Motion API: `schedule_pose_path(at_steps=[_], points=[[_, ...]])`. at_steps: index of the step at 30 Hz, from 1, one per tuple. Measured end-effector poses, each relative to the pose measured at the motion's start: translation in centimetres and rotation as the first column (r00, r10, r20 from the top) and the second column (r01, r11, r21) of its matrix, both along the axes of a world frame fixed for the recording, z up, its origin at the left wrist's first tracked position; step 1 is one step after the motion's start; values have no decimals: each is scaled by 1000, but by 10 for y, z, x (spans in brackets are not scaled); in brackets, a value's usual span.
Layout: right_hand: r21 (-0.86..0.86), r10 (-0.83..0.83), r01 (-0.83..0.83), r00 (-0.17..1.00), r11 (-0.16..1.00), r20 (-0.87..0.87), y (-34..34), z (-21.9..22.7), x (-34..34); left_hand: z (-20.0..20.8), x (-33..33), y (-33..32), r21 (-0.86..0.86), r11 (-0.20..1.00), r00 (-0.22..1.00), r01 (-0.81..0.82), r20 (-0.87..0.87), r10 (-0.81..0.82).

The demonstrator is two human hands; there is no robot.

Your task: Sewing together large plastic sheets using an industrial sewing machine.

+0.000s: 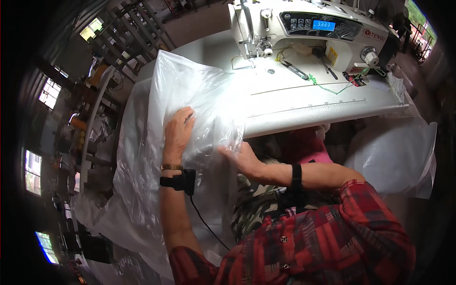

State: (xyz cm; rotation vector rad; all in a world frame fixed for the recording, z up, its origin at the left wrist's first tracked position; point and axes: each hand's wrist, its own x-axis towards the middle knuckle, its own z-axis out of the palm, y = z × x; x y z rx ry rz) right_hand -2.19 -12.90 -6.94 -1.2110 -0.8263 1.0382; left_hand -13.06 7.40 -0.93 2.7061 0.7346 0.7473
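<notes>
A large sheet of clear, milky plastic film (190, 78) drapes over the left end of the sewing table and hangs down past its front edge in folds. My left hand (178, 129) is on the film with its fingers bent and closed on a fold. At the film's right side, beside the table's front edge, my right hand (244, 160) pinches the film between thumb and fingers. Beyond the hands stands a white sewing machine (304, 28) with a lit blue display. Its lamp glares on the film near the needle (252, 61), so the film's edge there is hard to see.
On the table (285, 107) right of the needle lie thread snips (294, 70), a dark-handled tool (330, 66) and green thread (327, 89). More plastic film (392, 156) hangs at the right. A black cable (204, 221) runs from my left wrist. Shelving (92, 128) stands at the left.
</notes>
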Motion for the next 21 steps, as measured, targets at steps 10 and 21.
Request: schedule_pose_path(at_steps=[10,21], points=[[-221,-92,177,933,959,349,42,-71,-39,-5,3,-6,29,1000,999,6,51,-8],[-44,691,-697,716,716,-97,-77,16,27,-1,-22,-13,-12,998,996,54,66,-54]])
